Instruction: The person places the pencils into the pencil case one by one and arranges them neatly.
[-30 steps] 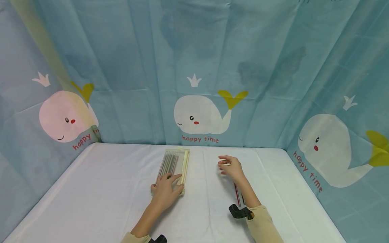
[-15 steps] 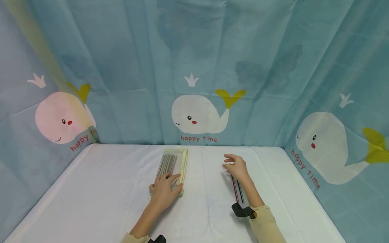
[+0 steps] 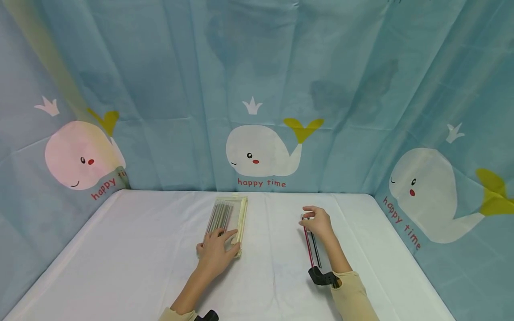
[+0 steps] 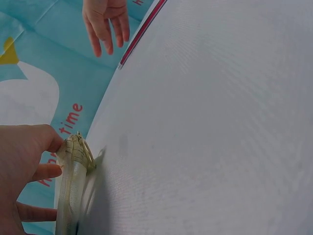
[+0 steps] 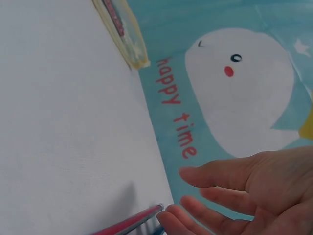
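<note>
A clear zip pouch [image 3: 243,214] with pale yellow edging lies left of the table's middle, with several slim grey sticks [image 3: 221,216] inside. My left hand [image 3: 217,254] rests on its near end with fingers spread; in the left wrist view the fingertips touch the pouch's zipped edge [image 4: 73,171]. Over on the right, a thin red stick [image 3: 308,247] and a thin black one [image 3: 316,252], like pen refills, lie side by side. My right hand [image 3: 320,224] is at their far ends, fingers loosely bent and thumb apart, as the right wrist view shows, with nothing held.
A white cloth [image 3: 132,263] covers the table. Blue curtains [image 3: 180,147] with whale prints stand along the back and both sides. A black camera mount [image 3: 323,277] on the right wrist hangs over the near ends of the two sticks.
My right hand has moved a little to the right, and more of the red and black sticks shows beside it. The left hand stays on the pouch.
</note>
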Motion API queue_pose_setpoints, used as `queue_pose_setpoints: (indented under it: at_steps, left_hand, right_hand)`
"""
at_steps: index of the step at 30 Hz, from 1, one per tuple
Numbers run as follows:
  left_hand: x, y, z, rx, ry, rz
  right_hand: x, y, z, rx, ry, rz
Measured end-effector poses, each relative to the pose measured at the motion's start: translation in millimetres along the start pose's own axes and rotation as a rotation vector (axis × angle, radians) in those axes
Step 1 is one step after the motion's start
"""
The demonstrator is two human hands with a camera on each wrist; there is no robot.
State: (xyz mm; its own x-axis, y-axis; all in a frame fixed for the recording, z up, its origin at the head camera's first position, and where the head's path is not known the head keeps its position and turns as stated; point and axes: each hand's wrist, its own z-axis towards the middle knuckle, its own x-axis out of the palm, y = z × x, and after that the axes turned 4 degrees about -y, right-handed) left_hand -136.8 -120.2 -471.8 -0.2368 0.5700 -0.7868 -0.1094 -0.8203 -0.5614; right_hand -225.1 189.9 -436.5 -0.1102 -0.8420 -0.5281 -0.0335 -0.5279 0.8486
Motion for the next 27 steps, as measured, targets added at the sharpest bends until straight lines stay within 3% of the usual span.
queue_pose_setpoints:
  at_steps: [13, 27]
  left_hand:
    - [-0.2, -0.5, 0.0, -0.004, -0.005, -0.007]
    - [0.2, 0.3, 0.1, -0.007, 0.002, -0.012]
  right_hand:
    - [5, -2, 0.8, -0.011, -0.016, -0.066]
    - [21, -5, -1.1, 0.000, 0.024, -0.072]
